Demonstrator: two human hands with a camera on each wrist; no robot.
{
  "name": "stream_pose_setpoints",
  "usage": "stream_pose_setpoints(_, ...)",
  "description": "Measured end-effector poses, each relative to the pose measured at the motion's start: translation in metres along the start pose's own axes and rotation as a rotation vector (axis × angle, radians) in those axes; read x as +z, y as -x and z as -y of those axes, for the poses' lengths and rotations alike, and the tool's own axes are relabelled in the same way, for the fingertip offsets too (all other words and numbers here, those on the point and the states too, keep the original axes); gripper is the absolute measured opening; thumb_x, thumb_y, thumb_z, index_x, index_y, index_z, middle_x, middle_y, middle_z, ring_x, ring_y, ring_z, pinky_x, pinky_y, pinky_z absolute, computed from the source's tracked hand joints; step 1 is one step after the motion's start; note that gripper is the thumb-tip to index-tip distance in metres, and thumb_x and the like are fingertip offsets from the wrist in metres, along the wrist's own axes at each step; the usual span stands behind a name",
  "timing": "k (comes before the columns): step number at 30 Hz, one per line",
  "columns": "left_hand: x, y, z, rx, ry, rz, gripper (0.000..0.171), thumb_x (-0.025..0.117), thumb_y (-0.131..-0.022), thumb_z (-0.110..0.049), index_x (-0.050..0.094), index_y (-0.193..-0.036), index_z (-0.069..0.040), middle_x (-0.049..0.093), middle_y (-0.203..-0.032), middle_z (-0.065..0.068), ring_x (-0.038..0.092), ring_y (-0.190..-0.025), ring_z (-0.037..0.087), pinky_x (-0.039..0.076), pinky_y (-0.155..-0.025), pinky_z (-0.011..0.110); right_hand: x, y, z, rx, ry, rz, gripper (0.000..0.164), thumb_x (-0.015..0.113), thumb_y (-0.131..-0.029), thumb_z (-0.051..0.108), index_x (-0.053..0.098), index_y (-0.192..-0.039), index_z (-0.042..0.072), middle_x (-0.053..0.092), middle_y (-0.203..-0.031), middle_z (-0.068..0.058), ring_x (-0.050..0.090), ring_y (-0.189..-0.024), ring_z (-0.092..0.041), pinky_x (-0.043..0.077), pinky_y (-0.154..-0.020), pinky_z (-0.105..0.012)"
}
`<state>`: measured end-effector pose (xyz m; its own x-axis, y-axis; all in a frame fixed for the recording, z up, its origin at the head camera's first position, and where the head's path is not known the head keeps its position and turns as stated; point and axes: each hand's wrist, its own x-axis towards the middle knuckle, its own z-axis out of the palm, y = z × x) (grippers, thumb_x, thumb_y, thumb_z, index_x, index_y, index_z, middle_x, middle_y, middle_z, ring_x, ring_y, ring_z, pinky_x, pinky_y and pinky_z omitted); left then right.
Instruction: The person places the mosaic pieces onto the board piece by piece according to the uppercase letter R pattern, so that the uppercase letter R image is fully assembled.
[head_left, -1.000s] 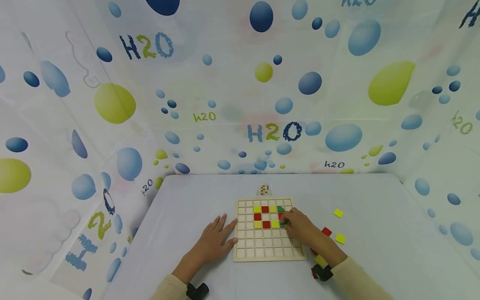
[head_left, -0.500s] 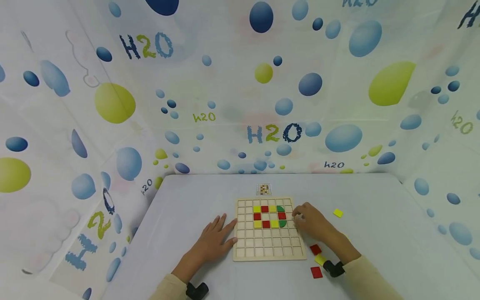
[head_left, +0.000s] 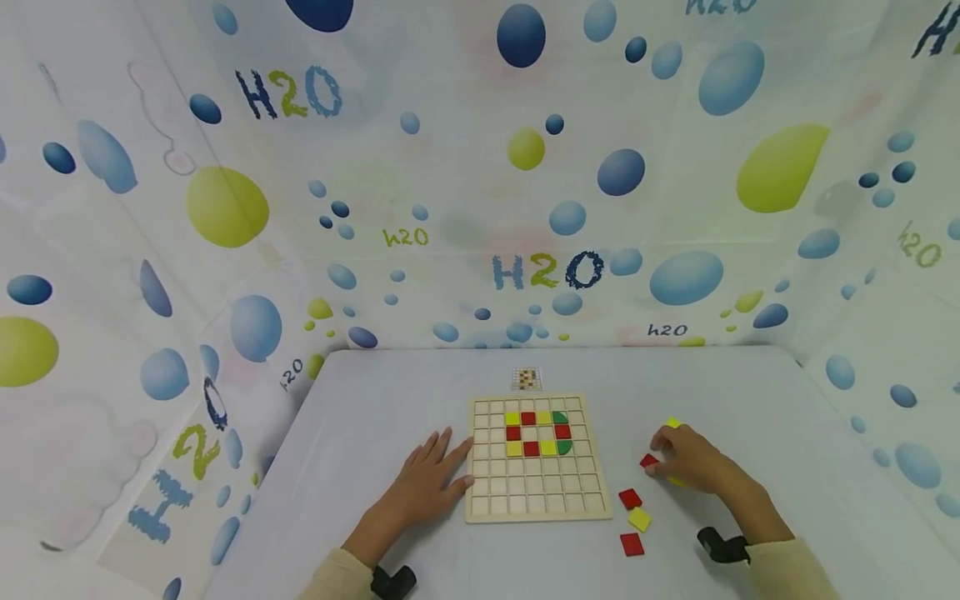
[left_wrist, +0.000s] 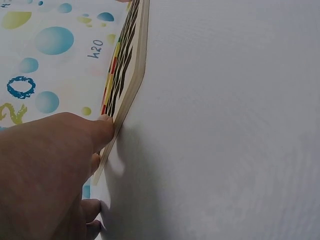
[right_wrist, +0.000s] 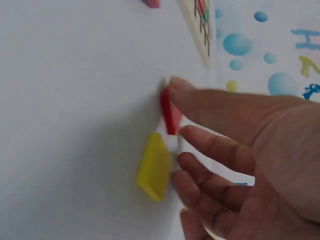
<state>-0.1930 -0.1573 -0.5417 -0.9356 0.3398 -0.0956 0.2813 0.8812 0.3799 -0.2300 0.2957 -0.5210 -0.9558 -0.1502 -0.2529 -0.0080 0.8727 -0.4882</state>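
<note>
A wooden grid board (head_left: 536, 487) lies on the table with red and yellow square tiles and two green rounded tiles in its upper cells. My left hand (head_left: 426, 475) rests flat beside it, fingers spread, thumb and index at its left edge; the left wrist view shows the thumb (left_wrist: 106, 127) touching the rim. Right of the board, my right hand (head_left: 693, 461) pinches a red square tile (right_wrist: 170, 112) between thumb and index finger, low over the table. A yellow tile (right_wrist: 154, 167) lies just beside that tile, under the other curled fingers.
Two red tiles (head_left: 632, 545) and a yellow tile (head_left: 640, 520) lie near the board's lower right corner. Another yellow tile (head_left: 673, 422) shows behind my right hand. A small pattern card (head_left: 527, 379) lies beyond the board. A printed curtain (head_left: 450, 167) surrounds the table.
My right hand has left the green tile on the board's right side and moved right to the loose red tile. The left hand has stayed at the board's edge.
</note>
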Motion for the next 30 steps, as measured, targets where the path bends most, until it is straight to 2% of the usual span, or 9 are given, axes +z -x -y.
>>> stream_pose_setpoints(3, -0.001, 0.001, 0.0, 0.002, 0.002, 0.0, 0.066, 0.054, -0.107, -0.054, 0.04, -0.164, -0.025, 0.025, -0.174, 0.017, 0.02, -0.161, 0.043, 0.023, -0.125, 0.067, 0.008, 0.0, -0.002, -0.057, -0.019, -0.035, 0.029, 0.082, -0.092, 0.015, 0.066, -0.112, 0.003, 0.066, -0.105, -0.008, 0.059, -0.098, -0.024, 0.059, -0.093, -0.051)
stream_pose_setpoints(7, -0.001, 0.001, -0.001, 0.001, 0.002, -0.002, 0.065, 0.053, -0.107, -0.054, 0.04, -0.164, -0.025, 0.025, -0.174, 0.017, 0.02, -0.161, 0.043, 0.023, -0.126, 0.066, 0.017, -0.001, 0.002, -0.132, -0.01, -0.134, 0.024, 0.077, -0.094, 0.004, 0.066, -0.115, 0.001, 0.065, -0.104, -0.01, 0.059, -0.097, -0.025, 0.06, -0.092, -0.05)
stream_pose_setpoints(11, -0.001, 0.001, -0.001, 0.003, 0.001, -0.006, 0.065, 0.053, -0.107, -0.054, 0.04, -0.164, -0.025, 0.025, -0.174, 0.017, 0.02, -0.161, 0.043, 0.023, -0.125, 0.067, 0.025, -0.005, 0.007, -0.126, -0.001, -0.199, 0.024, 0.076, -0.094, 0.001, 0.066, -0.117, 0.002, 0.061, -0.105, -0.013, 0.056, -0.096, -0.026, 0.06, -0.089, -0.047)
stream_pose_setpoints(22, -0.001, 0.001, 0.0, 0.001, -0.005, -0.007, 0.065, 0.053, -0.108, -0.053, 0.04, -0.165, -0.026, 0.024, -0.174, 0.017, 0.019, -0.161, 0.042, 0.022, -0.126, 0.066, 0.037, -0.02, 0.03, -0.125, -0.019, -0.174, 0.024, 0.074, -0.098, 0.006, 0.064, -0.119, 0.004, 0.06, -0.109, -0.014, 0.056, -0.097, -0.025, 0.059, -0.091, -0.047)
stream_pose_setpoints(27, 0.0, 0.0, 0.001, -0.001, -0.01, -0.004, 0.065, 0.053, -0.107, -0.054, 0.039, -0.165, -0.026, 0.024, -0.174, 0.017, 0.019, -0.161, 0.042, 0.022, -0.126, 0.066, 0.044, -0.024, 0.052, -0.128, -0.025, -0.192, 0.025, 0.073, -0.099, 0.008, 0.063, -0.121, 0.005, 0.06, -0.114, -0.015, 0.057, -0.098, -0.026, 0.058, -0.089, -0.047)
stream_pose_setpoints(30, 0.001, 0.0, 0.001, -0.002, -0.011, -0.005, 0.065, 0.053, -0.107, -0.054, 0.039, -0.165, -0.026, 0.024, -0.174, 0.017, 0.019, -0.161, 0.042, 0.022, -0.126, 0.066, 0.051, -0.024, 0.072, -0.158, -0.02, -0.195, 0.026, 0.074, -0.099, 0.011, 0.063, -0.122, 0.007, 0.06, -0.116, -0.015, 0.056, -0.098, -0.025, 0.057, -0.087, -0.047)
